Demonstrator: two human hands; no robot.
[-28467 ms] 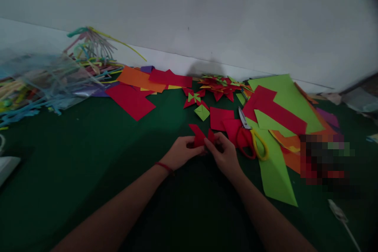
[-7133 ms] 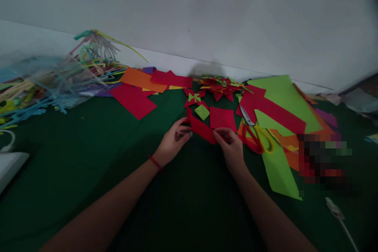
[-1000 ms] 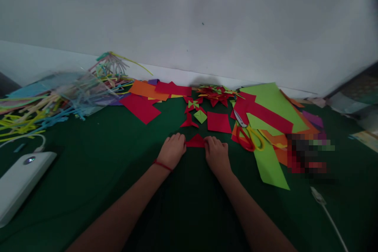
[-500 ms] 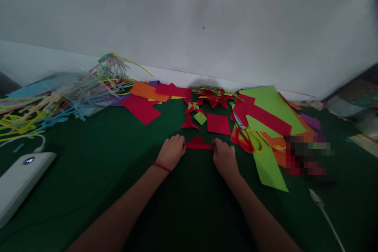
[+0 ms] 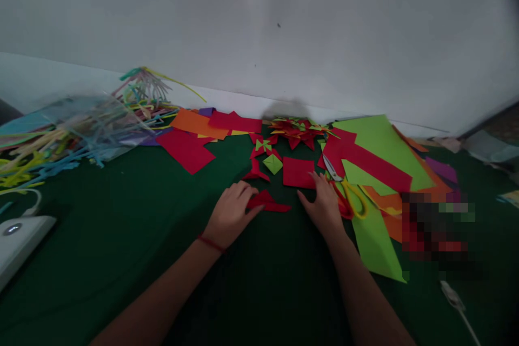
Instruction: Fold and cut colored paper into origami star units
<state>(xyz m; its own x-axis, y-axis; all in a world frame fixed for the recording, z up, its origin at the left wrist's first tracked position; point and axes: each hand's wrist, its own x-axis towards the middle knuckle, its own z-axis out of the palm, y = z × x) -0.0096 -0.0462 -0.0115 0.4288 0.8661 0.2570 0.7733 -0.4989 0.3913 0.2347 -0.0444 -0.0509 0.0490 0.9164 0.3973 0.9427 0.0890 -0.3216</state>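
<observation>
My left hand (image 5: 232, 208) has its thumb over the left end of a folded red paper (image 5: 272, 203), whose middle rises to a low peak; the fingers lie behind it. Off the paper's right end, my right hand (image 5: 323, 205) is open, thumb and fingers apart, with nothing between them. Its fingertips are at the lower right edge of a red paper square (image 5: 298, 171). Just behind the folded paper lie a three-pointed red folded piece (image 5: 255, 171) and a small green folded square (image 5: 273, 162). Scissors (image 5: 358, 201) with red and yellow handles lie beside my right hand, partly covered.
A layered red, orange and green paper flower (image 5: 298, 132) sits by the wall. Green sheets (image 5: 377, 146) and red strips (image 5: 377, 165) spread to the right. Pipe cleaners (image 5: 81, 140) heap at the left, near a white power bank (image 5: 24, 238). A cable plug (image 5: 452, 294) lies front right.
My right hand has let go of the folded red paper's right end and opened, moving slightly right. My left hand stays at the left end, its thumb now stretched across the paper.
</observation>
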